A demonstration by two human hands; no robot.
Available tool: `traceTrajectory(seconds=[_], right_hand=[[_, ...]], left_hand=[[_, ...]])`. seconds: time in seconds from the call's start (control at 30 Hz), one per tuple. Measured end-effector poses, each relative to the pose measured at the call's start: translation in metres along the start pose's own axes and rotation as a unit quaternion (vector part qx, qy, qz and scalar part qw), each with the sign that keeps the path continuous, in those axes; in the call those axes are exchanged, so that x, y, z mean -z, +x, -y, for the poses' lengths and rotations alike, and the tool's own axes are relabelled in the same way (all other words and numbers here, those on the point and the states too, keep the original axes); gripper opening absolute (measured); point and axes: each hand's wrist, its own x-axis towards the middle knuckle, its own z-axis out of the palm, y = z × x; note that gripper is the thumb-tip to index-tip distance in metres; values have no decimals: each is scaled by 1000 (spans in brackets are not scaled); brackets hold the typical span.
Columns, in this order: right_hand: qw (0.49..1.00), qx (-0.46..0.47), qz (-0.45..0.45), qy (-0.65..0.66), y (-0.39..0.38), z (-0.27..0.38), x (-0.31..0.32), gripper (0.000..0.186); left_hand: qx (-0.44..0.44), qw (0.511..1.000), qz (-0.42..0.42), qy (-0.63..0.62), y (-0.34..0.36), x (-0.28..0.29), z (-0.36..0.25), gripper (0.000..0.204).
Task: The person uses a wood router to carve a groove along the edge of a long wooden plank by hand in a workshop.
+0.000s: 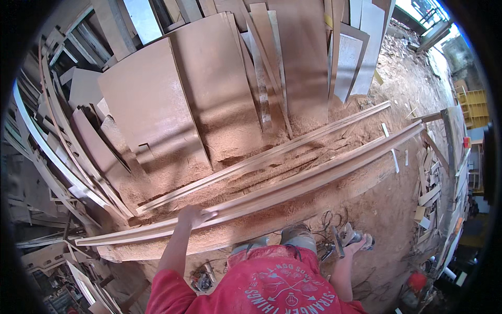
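My left hand (194, 214) rests palm-down on a long, narrow wooden plank (293, 183) that runs from lower left to upper right across a sawdust-covered bench (366, 183). A second long strip (272, 154) lies parallel behind it. My right hand (358, 242) hangs low at my right side, gripping a hand-held power tool (342, 238) with a cord. My red shirt fills the bottom middle of the picture.
Large plywood sheets (157, 104) and boards lean upright behind the bench. Curved wooden strips (47, 146) stack at the left. Offcuts (431, 183) lie scattered on the sawdust floor at right. A yellow frame (473, 104) stands far right.
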Motion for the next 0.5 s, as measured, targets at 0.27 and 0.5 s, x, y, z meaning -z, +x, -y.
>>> traceTrajectory(seconds=[0.27,0.5], right_hand=[[993,-82,85,7,-61,12,-71,84],[1000,-16,-19,-2,11,41,-72,81]], left_hand=[[-55,962,-247,-106,93,77,-120,75],[-171,927,-324,-75,219,117,-238,50]])
